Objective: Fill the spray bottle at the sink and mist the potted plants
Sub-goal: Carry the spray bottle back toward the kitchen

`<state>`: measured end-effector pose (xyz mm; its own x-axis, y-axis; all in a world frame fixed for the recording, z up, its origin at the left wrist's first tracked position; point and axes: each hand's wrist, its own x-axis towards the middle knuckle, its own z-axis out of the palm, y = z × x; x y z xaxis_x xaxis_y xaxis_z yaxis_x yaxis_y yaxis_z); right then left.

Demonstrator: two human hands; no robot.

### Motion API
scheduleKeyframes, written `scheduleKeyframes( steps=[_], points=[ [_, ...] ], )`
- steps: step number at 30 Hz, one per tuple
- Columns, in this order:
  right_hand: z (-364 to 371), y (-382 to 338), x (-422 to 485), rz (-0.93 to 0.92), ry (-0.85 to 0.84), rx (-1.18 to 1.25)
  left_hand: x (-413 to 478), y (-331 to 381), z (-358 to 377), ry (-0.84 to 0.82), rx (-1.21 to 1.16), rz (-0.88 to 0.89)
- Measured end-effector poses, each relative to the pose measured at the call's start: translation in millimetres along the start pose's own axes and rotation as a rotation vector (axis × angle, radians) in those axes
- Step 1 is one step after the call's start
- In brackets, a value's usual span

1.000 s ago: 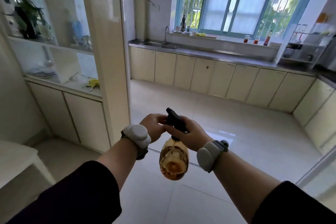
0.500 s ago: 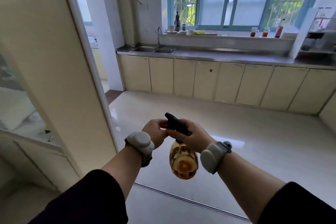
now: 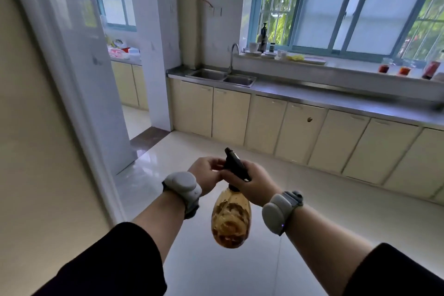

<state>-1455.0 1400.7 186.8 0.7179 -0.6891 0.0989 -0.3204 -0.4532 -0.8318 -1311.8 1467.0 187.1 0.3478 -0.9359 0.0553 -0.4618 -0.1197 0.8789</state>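
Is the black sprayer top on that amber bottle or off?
On: the black sprayer top sits on the amber bottle neck, both hands around it. Whether it is screwed tight, cannot tell.

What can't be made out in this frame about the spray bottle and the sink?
- Spray bottle: its neck and trigger are covered by the right hand and left hand in the head view; water level unreadable through the amber plastic.
- Sink: basin insides too distant.
- Potted plants: none in view.

head cam | one view | faces forward-down across floor toward counter | hands close, sink far
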Motion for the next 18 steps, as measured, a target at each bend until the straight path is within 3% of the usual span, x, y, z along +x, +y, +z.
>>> scheduleKeyframes(
  steps=[11, 16, 18],
  points=[
    [-61.4, 37.5, 253.0, 0.004, 0.144, -0.079, 264.3, -17.0, -34.9, 0.005, 0.013, 0.049],
    [-80.3, 82.1, 386.7, -0.019, 0.112, -0.041, 391.3, -32.9, -40.0, 0.045, -0.182, -0.058],
    [-90.3, 97.5, 452.3, -0.046, 0.079, -0.014, 451.6, -35.2, -49.2, 0.133, -0.241, -0.135]
  ],
)
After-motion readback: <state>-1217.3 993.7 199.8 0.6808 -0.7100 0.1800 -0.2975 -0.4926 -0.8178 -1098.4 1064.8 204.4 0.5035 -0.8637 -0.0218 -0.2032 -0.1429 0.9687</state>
